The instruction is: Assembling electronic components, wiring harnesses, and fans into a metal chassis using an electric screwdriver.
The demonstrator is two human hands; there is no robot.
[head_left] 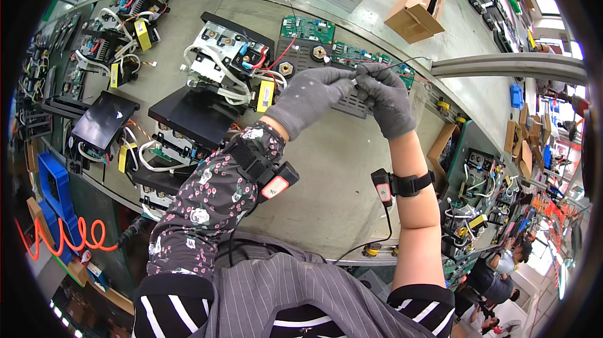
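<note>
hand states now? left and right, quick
Left hand: closed, fingertips pinching the thin black wire at its near end.
Right hand: closed, pinching the same wire right beside the left.

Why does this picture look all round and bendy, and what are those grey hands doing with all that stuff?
The picture comes from a wide camera worn on a person's head, looking down, so straight edges bend near the rim. The two hands belong to that person, and both wear grey gloves. The left hand and the right hand meet above a grey workbench and pinch a thin black wire between their fingertips. Each forearm has a small black device strapped on. On the bench lie green circuit boards, open power units with white cables, and black covers. Cardboard boxes sit at the far edge.
</note>
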